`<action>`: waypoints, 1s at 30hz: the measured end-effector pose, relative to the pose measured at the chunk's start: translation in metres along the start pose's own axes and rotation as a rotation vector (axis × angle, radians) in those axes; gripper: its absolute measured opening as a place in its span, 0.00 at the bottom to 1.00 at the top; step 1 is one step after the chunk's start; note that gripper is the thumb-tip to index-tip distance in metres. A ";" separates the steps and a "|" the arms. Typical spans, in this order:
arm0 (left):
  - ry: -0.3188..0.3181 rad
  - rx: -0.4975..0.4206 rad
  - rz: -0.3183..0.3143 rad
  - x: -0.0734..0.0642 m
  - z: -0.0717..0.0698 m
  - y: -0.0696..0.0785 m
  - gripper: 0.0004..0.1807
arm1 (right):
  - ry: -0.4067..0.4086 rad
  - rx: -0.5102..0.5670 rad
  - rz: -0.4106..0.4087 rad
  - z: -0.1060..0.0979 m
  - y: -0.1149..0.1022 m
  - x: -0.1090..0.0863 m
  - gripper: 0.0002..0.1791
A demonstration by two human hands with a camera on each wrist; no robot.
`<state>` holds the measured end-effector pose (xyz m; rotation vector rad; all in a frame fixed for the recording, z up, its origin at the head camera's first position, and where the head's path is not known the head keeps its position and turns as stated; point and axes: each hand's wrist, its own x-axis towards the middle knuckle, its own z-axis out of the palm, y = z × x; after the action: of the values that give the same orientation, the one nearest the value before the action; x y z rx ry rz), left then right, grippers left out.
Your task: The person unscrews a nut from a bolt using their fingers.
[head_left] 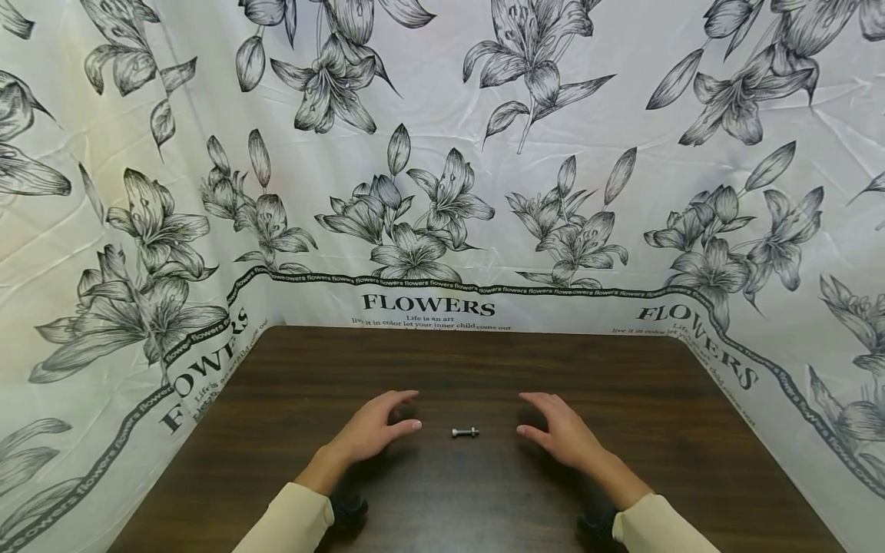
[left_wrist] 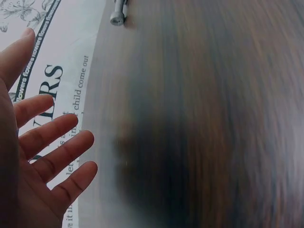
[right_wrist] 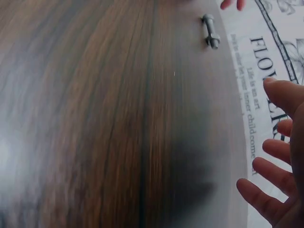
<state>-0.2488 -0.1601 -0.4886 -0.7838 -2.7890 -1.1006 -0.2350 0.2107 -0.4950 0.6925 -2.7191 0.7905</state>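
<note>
A small metal bolt with a nut near one end lies on its side on the dark wooden table. To its left my left hand hovers over the table, fingers relaxed and apart, holding nothing. My right hand mirrors it on the other side of the bolt, its fingers loosely extended and nothing in them. In the left wrist view the head of the bolt shows at the top edge, beyond the spread left fingers. The whole bolt with its nut appears in the right wrist view, apart from the right hand.
The dark brown wooden table spreads under both hands. A white curtain printed with black lilies and the word FLOWERS hangs around its back and sides. Dark bands sit at the wrists, beside cream sleeves.
</note>
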 end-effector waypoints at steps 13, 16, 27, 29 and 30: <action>-0.006 -0.097 0.011 0.017 0.023 0.013 0.26 | -0.021 0.142 0.070 0.019 -0.014 0.014 0.25; -0.020 -0.112 -0.001 0.020 0.028 0.016 0.25 | -0.036 0.174 0.084 0.024 -0.018 0.017 0.23; -0.010 -0.149 -0.025 0.030 0.045 0.021 0.18 | -0.018 0.208 0.090 0.041 -0.030 0.027 0.17; 0.003 -0.133 -0.020 0.031 0.048 0.023 0.18 | -0.014 0.212 0.090 0.044 -0.031 0.028 0.15; 0.006 -0.123 -0.016 0.032 0.049 0.023 0.18 | -0.015 0.214 0.090 0.045 -0.031 0.028 0.15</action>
<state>-0.2583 -0.0999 -0.5036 -0.7676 -2.7488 -1.2861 -0.2472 0.1522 -0.5093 0.6228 -2.7214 1.1137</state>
